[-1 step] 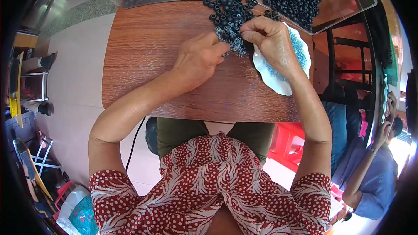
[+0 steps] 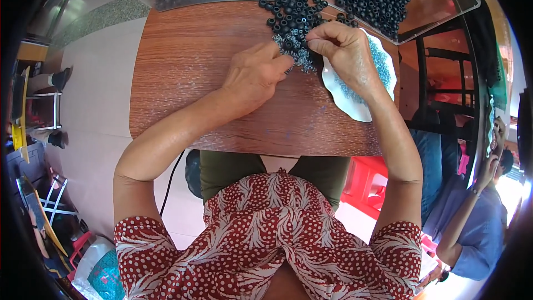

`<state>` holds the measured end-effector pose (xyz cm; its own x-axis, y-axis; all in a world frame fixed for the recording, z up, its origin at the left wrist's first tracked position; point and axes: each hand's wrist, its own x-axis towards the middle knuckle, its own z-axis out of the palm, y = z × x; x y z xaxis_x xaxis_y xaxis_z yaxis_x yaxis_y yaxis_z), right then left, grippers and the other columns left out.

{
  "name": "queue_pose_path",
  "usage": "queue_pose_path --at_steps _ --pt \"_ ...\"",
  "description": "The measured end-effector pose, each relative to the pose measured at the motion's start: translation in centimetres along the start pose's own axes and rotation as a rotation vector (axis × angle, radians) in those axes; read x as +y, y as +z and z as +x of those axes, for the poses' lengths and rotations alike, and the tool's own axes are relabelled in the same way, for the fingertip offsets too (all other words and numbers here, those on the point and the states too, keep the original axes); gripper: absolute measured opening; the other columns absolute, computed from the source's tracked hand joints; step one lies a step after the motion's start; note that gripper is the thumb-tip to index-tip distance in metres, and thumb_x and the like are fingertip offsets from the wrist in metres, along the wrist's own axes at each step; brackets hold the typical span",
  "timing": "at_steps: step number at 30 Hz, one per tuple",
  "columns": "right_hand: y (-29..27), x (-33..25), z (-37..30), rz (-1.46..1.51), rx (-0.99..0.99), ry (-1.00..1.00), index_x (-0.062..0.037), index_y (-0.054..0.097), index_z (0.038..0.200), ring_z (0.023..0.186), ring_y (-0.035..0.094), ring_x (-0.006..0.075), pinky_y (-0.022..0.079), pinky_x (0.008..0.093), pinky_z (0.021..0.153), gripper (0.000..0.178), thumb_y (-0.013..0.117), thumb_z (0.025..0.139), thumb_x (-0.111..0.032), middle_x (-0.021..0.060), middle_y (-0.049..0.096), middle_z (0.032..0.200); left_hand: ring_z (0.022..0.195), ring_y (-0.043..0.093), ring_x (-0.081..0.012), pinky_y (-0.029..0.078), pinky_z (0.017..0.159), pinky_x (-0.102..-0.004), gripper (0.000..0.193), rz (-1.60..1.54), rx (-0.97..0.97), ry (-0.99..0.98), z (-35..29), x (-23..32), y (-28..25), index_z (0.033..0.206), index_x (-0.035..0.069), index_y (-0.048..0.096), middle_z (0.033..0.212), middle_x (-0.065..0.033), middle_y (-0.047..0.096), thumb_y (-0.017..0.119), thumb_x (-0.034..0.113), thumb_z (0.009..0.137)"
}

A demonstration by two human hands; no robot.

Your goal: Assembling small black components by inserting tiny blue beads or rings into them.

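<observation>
My left hand (image 2: 258,68) is closed, fingers curled inward at the left edge of a small pile of shiny, bluish clear rings (image 2: 301,55). Thumb and forefinger of my right hand (image 2: 347,55) are pinched together just right of that pile. Whatever either hand holds is too small or hidden by the fingers. Loose black ring-shaped pieces (image 2: 288,16) with round holes lie just beyond the fingertips. Partly under my right hand and wrist stands a white plate (image 2: 358,110) with a scalloped rim, holding many tiny pale blue pieces (image 2: 381,61).
At the far side, one clear plastic tray (image 2: 411,38) full of black pieces stands right, another clear container (image 2: 166,3) left. The brown wooden table (image 2: 183,50) ends close to my lap. A red plastic stool (image 2: 363,189) is below it. Another person (image 2: 477,228) sits at right.
</observation>
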<state>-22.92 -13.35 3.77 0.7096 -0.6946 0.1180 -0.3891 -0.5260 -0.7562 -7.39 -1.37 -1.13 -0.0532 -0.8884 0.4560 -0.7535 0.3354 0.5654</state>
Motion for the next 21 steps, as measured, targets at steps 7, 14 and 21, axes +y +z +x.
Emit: queue_pose_path --at_steps 7,14,21 --pt "0.0 0.0 -0.7 0.067 0.039 -0.009 0.0028 0.064 0.082 0.066 0.061 0.0156 0.048 0.0284 0.06 0.009 0.063 0.075 -0.003 0.0116 0.064 0.073 0.075 0.054 -0.0301 0.044 0.061 -0.0419 0.009 0.079 -0.013 0.056 0.7 -0.4 0.6 0.077 0.004 0.053 0.076 -0.0109 0.05 0.056 -0.001 0.069" --pt "0.4 -1.0 -2.5 0.06 -0.023 0.045 0.0011 0.065 0.086 0.072 0.058 0.0087 0.047 0.0224 0.065 0.009 0.063 0.078 -0.001 0.0039 0.064 0.077 0.074 0.055 -0.0307 0.043 0.061 -0.0421 0.012 -0.026 0.005 -0.045 -0.1 0.0 -0.6 0.079 0.003 0.053 0.077 -0.0106 0.052 0.061 0.0 0.07" --pt "2.6 -0.5 -4.8 -0.223 0.06 -0.227 -0.0018 0.063 0.078 0.068 0.058 0.0206 0.047 0.0301 0.058 0.008 0.065 0.071 0.0 0.009 0.06 0.072 0.072 0.057 -0.0244 0.045 0.062 -0.034 0.022 -0.088 -0.042 -0.117 -1.3 0.7 -1.1 0.087 0.003 0.055 0.078 -0.0095 0.052 0.064 -0.003 0.068"
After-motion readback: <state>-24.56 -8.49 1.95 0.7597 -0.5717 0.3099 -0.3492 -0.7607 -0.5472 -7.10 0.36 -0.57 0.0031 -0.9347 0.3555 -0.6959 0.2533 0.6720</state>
